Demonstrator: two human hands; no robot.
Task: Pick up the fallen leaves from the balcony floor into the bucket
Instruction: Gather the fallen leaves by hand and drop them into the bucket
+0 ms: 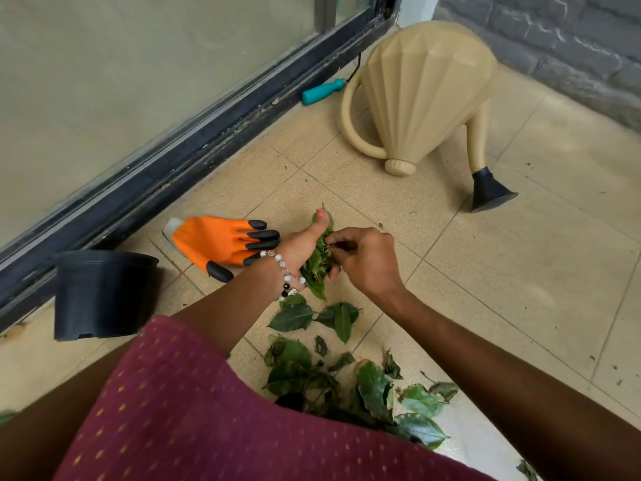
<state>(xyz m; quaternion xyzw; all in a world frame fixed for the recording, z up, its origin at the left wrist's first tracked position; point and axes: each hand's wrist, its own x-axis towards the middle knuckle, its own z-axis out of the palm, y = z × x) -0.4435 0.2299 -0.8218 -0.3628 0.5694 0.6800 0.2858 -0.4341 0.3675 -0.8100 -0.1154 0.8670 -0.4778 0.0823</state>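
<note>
A bunch of green leaves (317,265) is gripped in the left hand (298,249), whose thumb is stretched along the top of the bunch while the other fingers are curled under it. A bead bracelet (286,276) is worn on the left wrist. The right hand (364,260) is placed just beside the bunch, and its fingers (333,243) are pinched on a leaf at the upper part of the bunch.

More fallen leaves (347,373) are spread on the tiled floor (520,272) below the two hands, close to the person's dark red garment (194,411). Some of them are partly hidden by this garment.

A black bucket (102,295) is seen to the left of the hands, lying on its side near the dark sliding door track (173,147); its opening cannot be seen clearly. Between the bucket and the left hand, an orange glove (222,243) with black claw tips is laid flat on the floor. Above the hands, a beige watering can (426,92) with a black nozzle is placed, well apart from the leaves. A teal tool handle (322,92) lies beside the door track, just left of the watering can.
</note>
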